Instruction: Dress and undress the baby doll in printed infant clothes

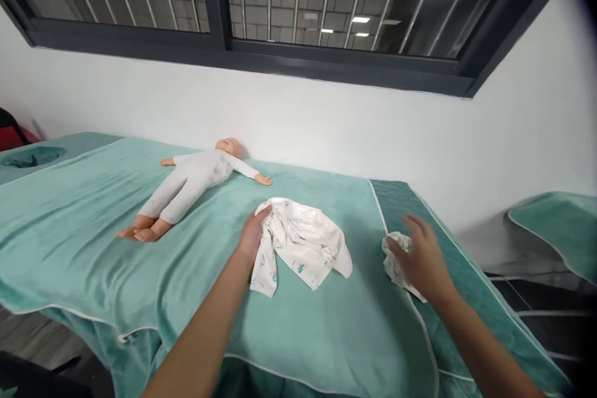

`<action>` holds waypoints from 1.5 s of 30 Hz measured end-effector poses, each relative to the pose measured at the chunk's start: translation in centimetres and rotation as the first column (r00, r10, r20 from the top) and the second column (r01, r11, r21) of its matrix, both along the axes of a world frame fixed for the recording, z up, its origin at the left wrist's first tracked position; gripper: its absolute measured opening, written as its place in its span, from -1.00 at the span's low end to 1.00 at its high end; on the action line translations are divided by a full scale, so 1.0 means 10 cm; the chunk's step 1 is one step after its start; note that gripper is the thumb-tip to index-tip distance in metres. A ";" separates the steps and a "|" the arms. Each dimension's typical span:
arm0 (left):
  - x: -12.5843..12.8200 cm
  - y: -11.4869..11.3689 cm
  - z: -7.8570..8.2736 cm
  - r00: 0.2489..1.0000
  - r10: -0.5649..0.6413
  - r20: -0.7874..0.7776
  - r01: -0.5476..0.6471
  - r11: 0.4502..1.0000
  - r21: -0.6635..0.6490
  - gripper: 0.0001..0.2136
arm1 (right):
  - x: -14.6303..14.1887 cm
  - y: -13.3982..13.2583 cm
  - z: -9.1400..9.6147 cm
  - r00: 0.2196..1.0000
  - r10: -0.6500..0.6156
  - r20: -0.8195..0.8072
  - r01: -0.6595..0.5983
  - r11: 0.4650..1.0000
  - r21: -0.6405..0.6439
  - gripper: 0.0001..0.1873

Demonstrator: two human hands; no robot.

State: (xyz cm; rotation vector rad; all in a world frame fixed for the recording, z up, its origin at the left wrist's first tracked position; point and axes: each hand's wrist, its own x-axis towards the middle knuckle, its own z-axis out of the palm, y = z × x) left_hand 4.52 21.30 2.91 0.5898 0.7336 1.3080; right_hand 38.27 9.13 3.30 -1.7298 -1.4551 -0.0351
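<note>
A small white baby shirt (305, 242) with a green print lies crumpled on the green blanket (317, 329). My left hand (253, 233) is closed on its left edge, thumb on top of the cloth. To the right, a second, bunched-up white printed garment (395, 267) rests at the seam of the blanket; its kind cannot be made out. Over it hovers my right hand (426, 261), thumb and fingers apart and slightly blurred, partly hiding the cloth. A baby doll (193, 180) in a white bodysuit lies on its back at the upper left, arms spread, feet toward the front.
Behind the bed runs a white wall (326, 118) with a dark-framed, barred window (336, 56) above. Another green cloth (559, 224) hangs at the far right. A red and black item (12, 130) stands at the left edge. The blanket drapes over the front edge.
</note>
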 end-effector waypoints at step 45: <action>-0.47 -0.23 1.56 0.108 0.467 -0.878 0.282 0.832 0.477 -0.68 | -0.31 0.26 1.34 0.969 0.223 -0.103 -0.232 0.969 -0.082 -0.68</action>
